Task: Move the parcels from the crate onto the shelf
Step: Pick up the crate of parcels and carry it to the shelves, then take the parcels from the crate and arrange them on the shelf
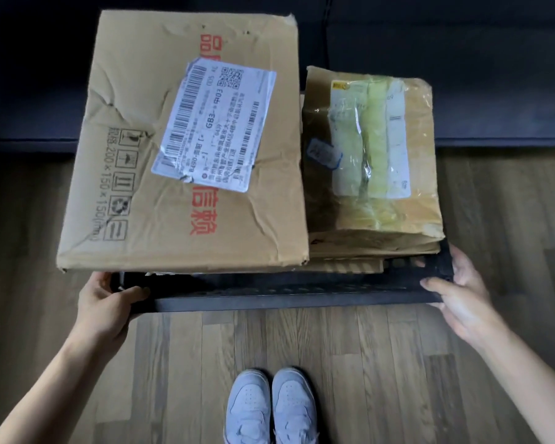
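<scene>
1. Position: black crate (pixel 289 291) held at its two near corners, above a wooden floor (pixel 382 363), with a pair of pale shoes (pixel 271 408) directly below.
2. Left hand (pixel 109 302): closed around the near-left corner of the crate, thumb lying along the top of the rim, fingers wrapped out of sight underneath.
3. Right hand (pixel 455 290): closed around the near-right corner, fingers curled over the rim, palm against the outer wall.
4. Contents: large cardboard box (pixel 135 149) on the left, standing well above the rim and overhanging the near-left edge; bears a white shipping label (pixel 215 123).
5. Contents, continued: taped brown parcel (pixel 372 149) on the right, just beside the large box, resting on flatter cardboard packets (pixel 375 248) stacked beneath it.
6. No shelf visible; all parcels in the crate, transfer not yet begun.
7. Handling, large box: creased and dented, so probably thin-walled and light for its bulk; likely to buckle under a squeeze. Grip recommended at two opposite side faces, low down, palms flat.
8. Handling, taped parcel: glossy tape over the top, probably slippery; hold at the bare cardboard edges instead.
9. Risk: overhanging box may tip off if the crate tilts toward the left.
</scene>
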Tool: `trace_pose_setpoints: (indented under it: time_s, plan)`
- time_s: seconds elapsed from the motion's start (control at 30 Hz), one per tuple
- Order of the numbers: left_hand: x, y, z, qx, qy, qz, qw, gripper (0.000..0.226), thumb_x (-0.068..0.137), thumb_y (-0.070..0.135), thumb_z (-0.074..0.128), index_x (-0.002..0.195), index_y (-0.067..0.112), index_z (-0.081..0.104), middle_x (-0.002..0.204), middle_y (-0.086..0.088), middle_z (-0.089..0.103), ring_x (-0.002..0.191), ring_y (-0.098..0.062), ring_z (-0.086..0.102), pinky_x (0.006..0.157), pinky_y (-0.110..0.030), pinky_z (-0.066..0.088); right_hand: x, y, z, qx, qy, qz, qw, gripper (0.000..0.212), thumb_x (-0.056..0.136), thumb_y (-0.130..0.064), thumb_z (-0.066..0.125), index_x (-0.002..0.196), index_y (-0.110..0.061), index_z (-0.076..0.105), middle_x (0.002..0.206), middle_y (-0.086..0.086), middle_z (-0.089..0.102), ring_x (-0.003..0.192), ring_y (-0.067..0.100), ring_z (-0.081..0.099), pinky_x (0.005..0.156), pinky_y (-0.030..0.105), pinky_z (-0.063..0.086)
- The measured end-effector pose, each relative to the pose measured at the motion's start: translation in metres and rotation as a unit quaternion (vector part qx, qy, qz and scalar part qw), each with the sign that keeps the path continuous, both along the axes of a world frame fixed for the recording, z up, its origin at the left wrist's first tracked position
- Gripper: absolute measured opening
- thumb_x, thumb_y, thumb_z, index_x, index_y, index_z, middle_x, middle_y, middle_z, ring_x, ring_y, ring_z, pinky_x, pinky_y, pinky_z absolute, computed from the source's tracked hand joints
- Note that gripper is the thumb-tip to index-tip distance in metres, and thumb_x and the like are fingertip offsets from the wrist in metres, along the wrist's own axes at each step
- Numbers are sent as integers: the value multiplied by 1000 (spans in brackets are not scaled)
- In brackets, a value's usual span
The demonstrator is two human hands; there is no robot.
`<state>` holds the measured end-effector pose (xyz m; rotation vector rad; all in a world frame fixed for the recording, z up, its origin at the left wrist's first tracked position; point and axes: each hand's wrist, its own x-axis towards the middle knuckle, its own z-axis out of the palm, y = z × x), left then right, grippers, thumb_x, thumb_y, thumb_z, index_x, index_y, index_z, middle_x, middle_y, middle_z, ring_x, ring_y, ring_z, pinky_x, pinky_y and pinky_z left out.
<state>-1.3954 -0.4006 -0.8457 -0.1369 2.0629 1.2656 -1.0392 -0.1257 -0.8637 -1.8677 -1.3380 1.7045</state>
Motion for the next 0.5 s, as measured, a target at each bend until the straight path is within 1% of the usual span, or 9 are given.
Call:
trace_pose_setpoints:
  time_s: [0.07,0.1,0.17,0.2,0.27,0.33,0.37,0.43,0.5]
  plan:
    - [1,1,1,-2,-1,-11,1000,40,77,-26,45,79,13,54,64,-2,65,46,-2,62,44,-16,51,-2,0,1,2,-8,-14,1000,76,79,24,43,139,-23,37,84,-17,71,69,-1,66,50,18,52]
    - [1,1,2,-2,0,-10,1000,39,78,-25,46,80,13,54,69,-5,63,47,-2,63,44,-15,51,-4,-1,3,-1,-8,-18,1000,77,79,23,44,139,-23,35,96,-13,70,71,1,66,50,19,53]
    - [0,1,6,5,-7,-1,1000,38,80,-21,48,87,16,54,82,-4,60,52,-2,64,45,-16,52,-10,-3,11,-4,-18,-18,1000,77,80,19,49,140,-25,32,125,3,58,86,12,63,54,26,54]
    - [1,2,10,9,-14,1,1000,36,81,-18,48,92,16,55,86,-3,61,58,-4,66,46,-17,53,-12,-3,15,-3,-33,-12,999,77,81,16,52,140,-27,29,134,8,50,96,19,59,60,31,54]
    - [0,3,19,9,-34,-3,999,35,84,-15,47,104,13,54,93,-4,62,71,-12,64,53,-23,57,-16,-5,26,-4,-60,11,998,81,82,8,59,142,-32,23,146,7,34,114,26,50,75,42,52]
    - [-6,-1,31,-6,-53,-13,998,39,84,-14,46,114,10,51,105,-7,60,81,-15,58,67,-35,56,-20,-6,40,-21,-70,20,997,87,81,0,65,143,-38,17,153,5,20,126,29,41,83,48,51]
    - [-10,-3,40,-18,-62,-26,998,43,84,-13,46,121,8,49,111,-7,60,86,-16,58,75,-39,53,-20,-8,48,-33,-75,26,996,89,81,-3,66,143,-40,15,154,5,17,129,30,39,85,49,50]
    - [-20,-7,60,-47,-80,-58,994,57,84,-9,48,135,15,43,127,-4,56,106,-20,56,85,-45,50,-20,-13,64,-53,-92,43,993,88,80,-9,68,143,-39,15,153,7,21,132,30,36,92,51,46]
    - [-30,-8,87,-66,-91,-83,990,62,85,-8,49,138,21,41,140,-9,45,117,-24,50,90,-48,47,-21,-22,83,-49,-99,53,992,86,79,-15,70,143,-36,17,151,8,26,133,28,34,103,52,37]
